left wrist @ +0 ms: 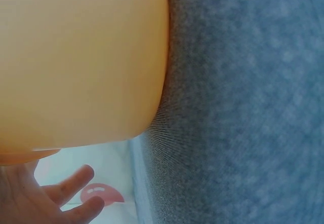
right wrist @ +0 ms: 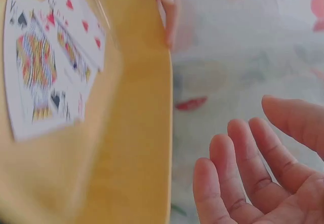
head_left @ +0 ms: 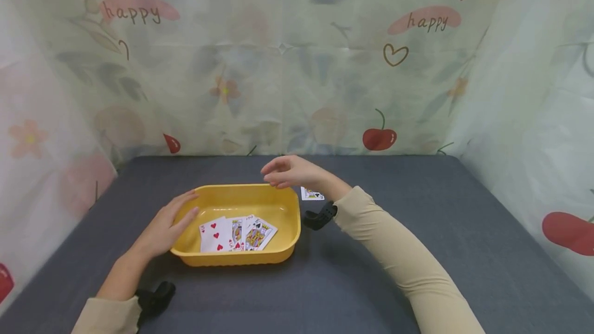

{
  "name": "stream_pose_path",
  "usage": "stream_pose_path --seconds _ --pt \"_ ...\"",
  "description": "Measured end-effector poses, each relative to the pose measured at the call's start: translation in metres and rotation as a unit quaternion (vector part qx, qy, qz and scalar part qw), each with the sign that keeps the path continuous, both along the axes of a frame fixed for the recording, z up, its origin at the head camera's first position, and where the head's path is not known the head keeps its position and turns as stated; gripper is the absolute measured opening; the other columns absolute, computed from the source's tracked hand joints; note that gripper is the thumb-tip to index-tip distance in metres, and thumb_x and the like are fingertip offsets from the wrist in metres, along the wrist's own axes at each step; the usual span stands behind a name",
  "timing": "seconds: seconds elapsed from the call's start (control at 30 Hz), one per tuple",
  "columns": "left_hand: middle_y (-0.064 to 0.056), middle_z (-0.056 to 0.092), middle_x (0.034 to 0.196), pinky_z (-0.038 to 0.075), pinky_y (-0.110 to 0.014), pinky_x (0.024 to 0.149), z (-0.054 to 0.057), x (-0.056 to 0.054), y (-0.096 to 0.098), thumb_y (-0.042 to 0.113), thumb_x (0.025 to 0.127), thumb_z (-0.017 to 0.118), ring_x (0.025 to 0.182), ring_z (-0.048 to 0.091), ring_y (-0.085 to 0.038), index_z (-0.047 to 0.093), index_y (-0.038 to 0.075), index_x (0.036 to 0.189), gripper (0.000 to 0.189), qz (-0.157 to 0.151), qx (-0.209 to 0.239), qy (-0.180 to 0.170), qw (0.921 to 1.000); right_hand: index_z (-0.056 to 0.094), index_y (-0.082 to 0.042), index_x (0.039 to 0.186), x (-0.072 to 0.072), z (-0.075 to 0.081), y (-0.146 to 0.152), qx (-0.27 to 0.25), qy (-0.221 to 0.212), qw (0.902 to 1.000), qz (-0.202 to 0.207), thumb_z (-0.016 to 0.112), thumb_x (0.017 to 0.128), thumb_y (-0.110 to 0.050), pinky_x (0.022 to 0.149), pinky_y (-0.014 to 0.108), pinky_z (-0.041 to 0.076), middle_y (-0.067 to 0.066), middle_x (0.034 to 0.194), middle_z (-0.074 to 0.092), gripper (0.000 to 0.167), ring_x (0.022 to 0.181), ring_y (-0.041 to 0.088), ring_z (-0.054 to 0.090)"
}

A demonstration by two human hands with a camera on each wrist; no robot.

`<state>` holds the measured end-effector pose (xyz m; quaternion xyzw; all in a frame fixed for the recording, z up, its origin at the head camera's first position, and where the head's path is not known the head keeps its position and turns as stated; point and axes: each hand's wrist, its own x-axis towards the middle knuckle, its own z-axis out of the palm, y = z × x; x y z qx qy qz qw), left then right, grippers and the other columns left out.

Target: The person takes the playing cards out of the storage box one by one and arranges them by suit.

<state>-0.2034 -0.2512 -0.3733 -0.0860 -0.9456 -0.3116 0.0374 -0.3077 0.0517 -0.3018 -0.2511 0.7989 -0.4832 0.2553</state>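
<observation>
A yellow rectangular tub (head_left: 232, 258) stands on the dark cloth. Several playing cards lie overlapping inside it, among them a king of spades (head_left: 260, 235) and a hearts card (head_left: 213, 236). My left hand (head_left: 162, 226) rests at the tub's left rim, its thumb over the inside and its other fingers straight and loose. Above the far right corner hovers my right hand (head_left: 291, 170), fingers loosely bent with nothing between them. In the right wrist view, that hand (right wrist: 258, 178) shows an empty palm beside the rim. Another face card (head_left: 312, 194) lies on the cloth, partly hidden behind my right wrist.
The dark grey cloth (head_left: 394, 189) covers the table. Patterned curtains (head_left: 283, 92) hang at the back and on both sides. Black straps with wrist cameras (head_left: 320, 216) sit on both wrists.
</observation>
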Motion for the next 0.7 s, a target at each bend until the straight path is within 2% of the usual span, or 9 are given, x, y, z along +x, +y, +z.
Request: stream_pose_path --seconds 0.13,0.27,0.43,0.57,0.63,0.7 --pt "-0.022 0.027 0.151 0.02 -0.069 0.104 0.0 0.0 0.0 0.041 0.098 0.041 0.135 0.025 -0.046 0.036 0.006 0.142 0.056 -0.001 0.0 -0.002 1.0 0.055 -0.005 0.125 0.003 -0.003 -0.023 0.003 -0.006 0.9992 0.038 0.06 0.091 -0.019 0.095 0.034 0.05 0.017 0.126 0.058 0.037 0.116 0.034 0.055" --pt "-0.022 0.027 0.15 0.021 -0.069 0.104 0.001 0.0 0.0 0.04 0.098 0.041 0.135 0.025 -0.046 0.036 0.006 0.141 0.056 -0.001 0.0 -0.003 1.0 0.056 -0.004 0.125 0.002 -0.01 -0.044 0.021 0.002 0.9973 0.07 0.061 0.09 -0.018 0.093 0.032 0.051 0.015 0.122 0.06 0.039 0.111 0.028 0.059" --pt "-0.023 0.027 0.15 0.021 -0.069 0.104 0.0 -0.001 0.001 0.041 0.098 0.041 0.135 0.025 -0.047 0.036 0.005 0.141 0.057 -0.002 0.002 -0.006 1.0 0.058 -0.006 0.124 0.001 -0.023 -0.067 0.047 0.009 0.9952 0.085 0.063 0.088 -0.018 0.089 0.032 0.053 0.01 0.117 0.064 0.038 0.101 0.017 0.062" --pt "-0.023 0.026 0.151 0.02 -0.07 0.104 0.0 -0.001 0.0 0.042 0.098 0.04 0.135 0.024 -0.047 0.035 0.004 0.142 0.058 0.0 0.001 -0.01 1.0 0.059 -0.006 0.122 0.0 -0.036 -0.083 0.061 -0.001 0.9937 0.095 0.064 0.088 -0.017 0.087 0.031 0.054 0.01 0.115 0.065 0.037 0.104 0.021 0.063" --pt "-0.023 0.026 0.151 0.02 -0.07 0.104 0.0 -0.001 -0.001 0.042 0.098 0.041 0.135 0.024 -0.047 0.035 0.004 0.142 0.059 -0.001 0.001 -0.009 1.0 0.059 -0.005 0.121 -0.001 -0.042 -0.09 0.064 -0.009 0.9933 0.095 0.064 0.087 -0.015 0.083 0.028 0.054 0.01 0.113 0.066 0.036 0.099 0.02 0.064" --pt "-0.023 0.027 0.15 0.02 -0.07 0.104 0.0 -0.001 -0.001 0.042 0.097 0.041 0.135 0.025 -0.047 0.035 0.005 0.142 0.058 -0.001 0.0 -0.009 1.0 0.059 -0.004 0.121 -0.002 -0.047 -0.094 0.066 -0.017 0.9929 0.098 0.063 0.088 -0.013 0.074 0.025 0.053 0.009 0.104 0.067 0.035 0.085 0.016 0.063"
